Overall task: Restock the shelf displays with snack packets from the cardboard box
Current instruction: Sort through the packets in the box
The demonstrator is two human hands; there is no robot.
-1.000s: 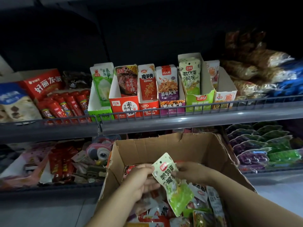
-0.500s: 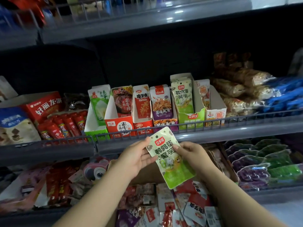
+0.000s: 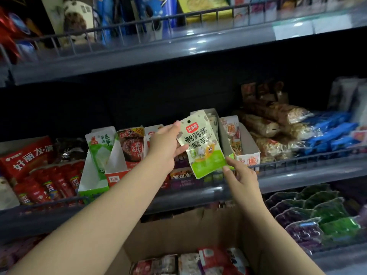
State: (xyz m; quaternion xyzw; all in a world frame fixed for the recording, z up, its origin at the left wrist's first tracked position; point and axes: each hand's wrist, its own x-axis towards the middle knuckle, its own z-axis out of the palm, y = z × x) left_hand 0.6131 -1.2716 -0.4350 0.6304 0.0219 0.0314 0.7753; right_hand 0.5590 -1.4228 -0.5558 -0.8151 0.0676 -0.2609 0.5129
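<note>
The left hand (image 3: pixel 165 146) pinched the green packet (image 3: pixel 200 143) by its upper edge; the right hand (image 3: pixel 239 175), fingers relaxed, touched its lower corner. It looked light, limp, slick; edges suited gripping best.

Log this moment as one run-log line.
left hand: holds green packet | right hand: touches its bottom corner | packet: at green display box
</note>
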